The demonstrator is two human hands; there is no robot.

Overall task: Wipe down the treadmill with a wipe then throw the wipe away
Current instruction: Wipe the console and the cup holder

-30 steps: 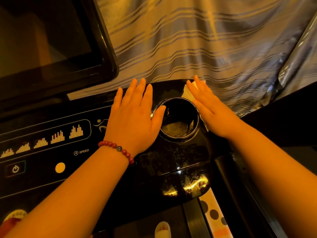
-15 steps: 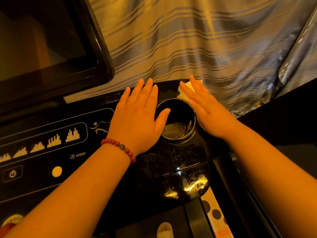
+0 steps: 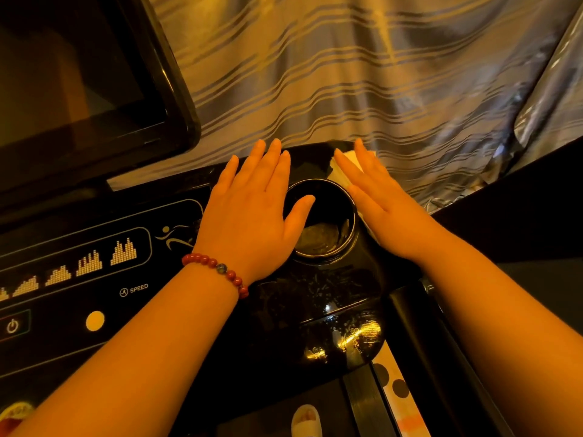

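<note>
Apparently wipe [image 3: 337, 177] runs lengthwise under flat rt hand [image 3: 386, 212].

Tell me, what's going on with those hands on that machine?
A person is wiping a treadmill console. The right hand presses a white wipe flat onto the black surface right of the cup holder. The left hand, with a red bead bracelet, rests flat on the left side, thumb over the holder's rim. The wipe is not yet thrown away.
</note>
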